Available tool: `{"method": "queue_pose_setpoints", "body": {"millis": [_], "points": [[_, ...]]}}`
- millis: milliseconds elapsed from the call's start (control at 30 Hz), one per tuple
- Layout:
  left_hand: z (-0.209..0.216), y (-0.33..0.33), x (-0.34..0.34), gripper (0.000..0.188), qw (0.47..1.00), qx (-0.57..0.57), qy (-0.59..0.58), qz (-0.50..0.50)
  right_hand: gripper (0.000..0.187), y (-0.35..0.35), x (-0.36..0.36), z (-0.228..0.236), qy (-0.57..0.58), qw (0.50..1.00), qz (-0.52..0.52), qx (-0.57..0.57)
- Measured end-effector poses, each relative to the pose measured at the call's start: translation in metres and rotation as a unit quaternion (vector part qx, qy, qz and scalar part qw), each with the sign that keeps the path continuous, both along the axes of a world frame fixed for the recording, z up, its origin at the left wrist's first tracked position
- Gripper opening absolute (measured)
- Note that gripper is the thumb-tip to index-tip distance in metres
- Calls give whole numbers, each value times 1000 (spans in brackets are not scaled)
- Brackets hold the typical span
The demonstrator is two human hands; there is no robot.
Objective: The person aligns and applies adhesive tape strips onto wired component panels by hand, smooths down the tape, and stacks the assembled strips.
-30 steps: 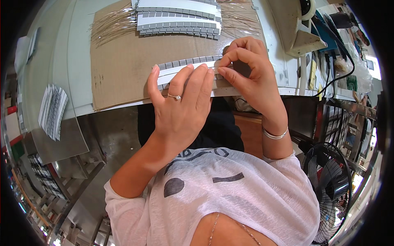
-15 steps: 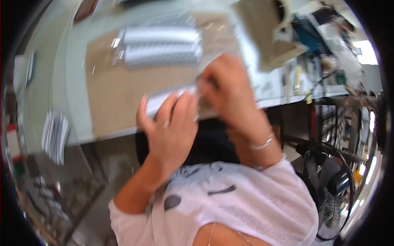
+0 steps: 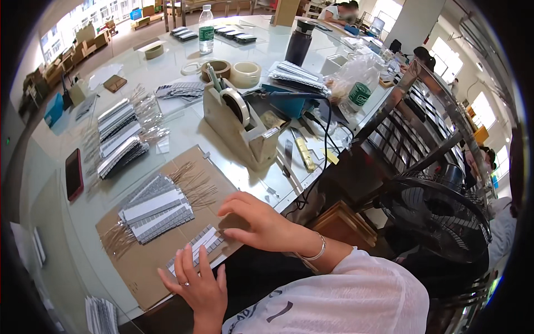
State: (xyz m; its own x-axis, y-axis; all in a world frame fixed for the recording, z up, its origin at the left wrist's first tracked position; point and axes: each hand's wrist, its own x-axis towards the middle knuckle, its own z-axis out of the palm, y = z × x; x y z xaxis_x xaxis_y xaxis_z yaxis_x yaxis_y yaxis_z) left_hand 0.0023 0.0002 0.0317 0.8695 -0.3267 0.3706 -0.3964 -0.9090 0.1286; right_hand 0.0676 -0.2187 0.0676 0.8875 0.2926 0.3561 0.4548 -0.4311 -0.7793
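A short stack of white and grey strips point(image 3: 207, 240) lies near the front edge of a brown cardboard sheet point(image 3: 133, 276). Spread fingers of my left hand point(image 3: 199, 283) rest on the left end of these strips, a ring on one finger. By their right end is my right hand point(image 3: 260, 224), thumb and fingers apart, with nothing visible between them. Farther back on the cardboard sits a larger pile of similar strips point(image 3: 157, 209). Thin brown wires point(image 3: 196, 186) stick out from both ends of that pile.
Behind the cardboard stand a tape dispenser point(image 3: 240, 125), tape rolls point(image 3: 246, 74), a dark flask point(image 3: 299, 43) and a water bottle point(image 3: 206, 30). More strip bundles point(image 3: 119, 133) and a phone point(image 3: 73, 174) lie left. A yellow cutter point(image 3: 303, 150) lies right, above a black fan point(image 3: 436, 214).
The view has swung up and to the right, showing more of the table and room. My right hand's fingers, curled at the strips' end before, are now apart. My left hand stays on the strips.
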Motion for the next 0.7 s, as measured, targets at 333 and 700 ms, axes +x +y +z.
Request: {"method": "queue_pose_setpoints", "body": {"millis": [333, 700], "points": [[-11, 23, 2, 19, 992, -13, -110, -63, 24, 9, 6, -27, 143, 960, -52, 236], [31, 51, 2, 7, 971, -122, -190, -82, 15, 28, 9, -41, 145, 953, -96, 248]]}}
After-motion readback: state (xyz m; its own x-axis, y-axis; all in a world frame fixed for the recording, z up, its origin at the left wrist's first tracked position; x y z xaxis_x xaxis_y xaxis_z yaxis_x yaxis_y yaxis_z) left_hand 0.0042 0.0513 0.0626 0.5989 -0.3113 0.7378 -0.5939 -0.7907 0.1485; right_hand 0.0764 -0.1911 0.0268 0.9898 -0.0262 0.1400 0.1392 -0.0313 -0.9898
